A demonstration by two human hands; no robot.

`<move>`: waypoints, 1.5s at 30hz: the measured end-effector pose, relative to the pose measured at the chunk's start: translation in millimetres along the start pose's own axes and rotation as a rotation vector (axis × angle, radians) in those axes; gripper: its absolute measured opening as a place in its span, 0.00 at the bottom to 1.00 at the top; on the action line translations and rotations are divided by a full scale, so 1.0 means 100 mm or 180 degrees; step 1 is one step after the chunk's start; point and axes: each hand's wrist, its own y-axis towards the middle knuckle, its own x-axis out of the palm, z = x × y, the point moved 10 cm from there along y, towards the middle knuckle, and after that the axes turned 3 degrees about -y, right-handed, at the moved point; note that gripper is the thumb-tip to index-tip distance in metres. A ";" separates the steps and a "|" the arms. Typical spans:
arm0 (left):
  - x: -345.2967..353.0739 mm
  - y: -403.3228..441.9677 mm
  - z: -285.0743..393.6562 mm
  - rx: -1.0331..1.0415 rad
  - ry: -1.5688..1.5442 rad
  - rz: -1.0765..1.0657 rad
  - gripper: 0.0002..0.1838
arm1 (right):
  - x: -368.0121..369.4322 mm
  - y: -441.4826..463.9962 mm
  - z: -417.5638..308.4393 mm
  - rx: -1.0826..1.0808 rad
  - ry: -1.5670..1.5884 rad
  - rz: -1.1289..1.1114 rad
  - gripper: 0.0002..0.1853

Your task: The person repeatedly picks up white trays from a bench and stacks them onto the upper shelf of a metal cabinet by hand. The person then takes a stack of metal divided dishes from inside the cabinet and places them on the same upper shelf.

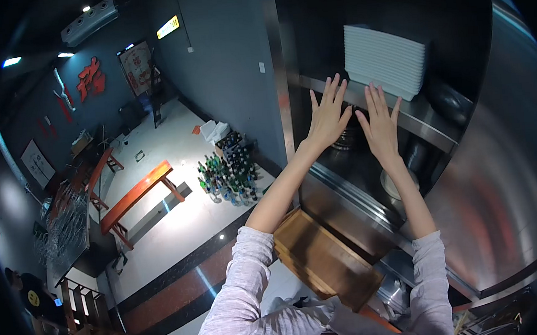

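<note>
The left hand (328, 123), empty with fingers spread, is raised before the shelf (429, 126). Beside it, the right hand (381, 128), likewise empty, is nearer the stack of white plates (385, 61) lying beyond it, long side along the shelf's edge.
</note>
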 end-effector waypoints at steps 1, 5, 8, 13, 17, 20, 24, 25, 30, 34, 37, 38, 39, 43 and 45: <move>-0.02 -0.10 0.05 0.0033 0.0033 -0.0050 0.35 | 0.00 -0.09 -0.09 -0.0037 0.0086 -0.0004 0.33; -0.07 -0.42 0.17 -0.0009 0.0088 -0.0146 0.36 | -0.07 -0.45 -0.18 0.0201 0.0266 -0.0136 0.34; -0.05 -0.62 0.29 0.0051 0.0003 -0.0163 0.36 | -0.15 -0.74 -0.17 0.0340 0.0272 -0.0183 0.35; 0.01 -1.03 0.65 0.0158 -0.0285 -0.0384 0.36 | -0.41 -1.23 -0.22 0.0613 0.0072 -0.0473 0.35; 0.08 -1.40 0.95 0.0183 -0.0655 -0.0658 0.36 | -0.74 -1.62 -0.33 0.0856 0.0081 -0.0582 0.34; 0.16 -1.64 1.20 0.0222 -0.0948 -0.0801 0.35 | -1.01 -2.00 -0.39 0.1093 -0.0029 -0.0698 0.34; 0.31 -1.93 1.76 0.0283 -0.1387 -0.1057 0.34 | -1.48 -2.59 -0.39 0.1421 -0.0328 -0.0952 0.33; 0.36 -2.00 1.93 0.0310 -0.1526 -0.1119 0.34 | -1.63 -2.73 -0.35 0.1511 -0.0436 -0.0963 0.33; 0.61 -2.28 2.98 0.0670 -0.1962 -0.1486 0.34 | -2.43 -3.35 -0.01 0.1956 -0.0720 -0.0942 0.32; 0.91 -2.52 3.92 0.0944 -0.2309 -0.1749 0.34 | -3.19 -3.84 0.28 0.2325 -0.1041 -0.0851 0.32; 1.10 -2.73 4.77 0.1145 -0.2668 -0.1904 0.34 | -3.79 -4.38 0.52 0.2660 -0.1289 -0.0897 0.33; 1.16 -2.82 5.06 0.1187 -0.2748 -0.1970 0.34 | -4.02 -4.57 0.58 0.2748 -0.1403 -0.0904 0.33; 1.21 -2.92 5.35 0.1225 -0.2821 -0.2032 0.34 | -4.26 -4.76 0.64 0.2828 -0.1511 -0.0910 0.33; 1.38 -3.38 6.43 0.1366 -0.3172 -0.2371 0.34 | -5.21 -5.49 0.84 0.3077 -0.1710 -0.0742 0.32; 1.45 -3.61 6.88 0.1458 -0.3286 -0.2497 0.34 | -5.63 -5.84 0.93 0.3276 -0.1787 -0.0691 0.32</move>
